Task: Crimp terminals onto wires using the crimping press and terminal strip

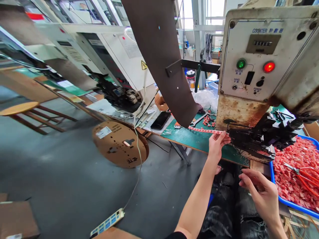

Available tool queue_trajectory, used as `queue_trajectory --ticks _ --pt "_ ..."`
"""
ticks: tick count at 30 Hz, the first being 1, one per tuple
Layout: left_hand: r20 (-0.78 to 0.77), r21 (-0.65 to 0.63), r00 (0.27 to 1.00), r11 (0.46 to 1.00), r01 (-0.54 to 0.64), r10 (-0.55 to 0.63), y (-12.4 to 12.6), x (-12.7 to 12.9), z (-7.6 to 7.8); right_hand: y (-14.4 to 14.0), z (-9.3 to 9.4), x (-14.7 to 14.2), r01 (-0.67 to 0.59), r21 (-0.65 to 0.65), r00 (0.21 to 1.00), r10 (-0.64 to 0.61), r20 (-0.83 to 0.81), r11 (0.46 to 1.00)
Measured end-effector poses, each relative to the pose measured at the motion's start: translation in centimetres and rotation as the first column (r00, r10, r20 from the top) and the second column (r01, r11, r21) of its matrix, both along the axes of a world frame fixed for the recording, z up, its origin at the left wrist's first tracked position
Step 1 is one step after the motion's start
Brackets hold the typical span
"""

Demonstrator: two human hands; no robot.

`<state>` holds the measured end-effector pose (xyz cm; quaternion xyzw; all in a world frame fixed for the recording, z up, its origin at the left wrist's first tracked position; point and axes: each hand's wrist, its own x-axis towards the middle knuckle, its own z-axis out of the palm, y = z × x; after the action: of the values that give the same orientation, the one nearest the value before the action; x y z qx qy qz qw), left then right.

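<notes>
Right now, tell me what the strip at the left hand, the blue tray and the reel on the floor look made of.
Strip: likely plastic, matte red with pale links; the left hand touches it.
Blue tray: probably moulded plastic, with a smooth glossy rim.
Reel: looks like brown cardboard, dull, with punched holes and a paper label.

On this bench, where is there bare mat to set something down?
Bare green mat lies between the black phone and the red terminal strip at the left hand. Crowded: wrench area behind, blue tray heaped with red pieces and cutters.
</notes>
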<state>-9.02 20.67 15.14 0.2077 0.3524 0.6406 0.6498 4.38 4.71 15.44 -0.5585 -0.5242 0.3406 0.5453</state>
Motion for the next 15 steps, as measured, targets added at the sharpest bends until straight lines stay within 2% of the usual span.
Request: queue_trajectory --ticks 2,4,11,15 --pt "0.012 -0.013 0.998 0.998 0.056 -0.056 -0.1 0.0 -0.2 -0.1 0.0 0.0 -0.006 0.001 1.0 0.006 0.01 1.0" --pt "0.008 -0.03 0.998 0.998 0.057 -0.057 0.0 0.1 -0.1 -0.2 0.0 0.1 -0.009 -0.005 1.0 0.009 0.026 1.0" --pt "-0.019 0.01 0.995 0.995 -0.099 0.099 -0.3 0.8 0.6 -0.5 0.4 0.3 -0.007 0.021 0.998 0.006 0.063 1.0" --pt "-0.018 0.013 0.993 0.993 -0.116 0.116 -0.8 1.1 0.4 -0.7 0.4 0.2 -0.01 0.018 0.998 0.009 0.067 1.0"
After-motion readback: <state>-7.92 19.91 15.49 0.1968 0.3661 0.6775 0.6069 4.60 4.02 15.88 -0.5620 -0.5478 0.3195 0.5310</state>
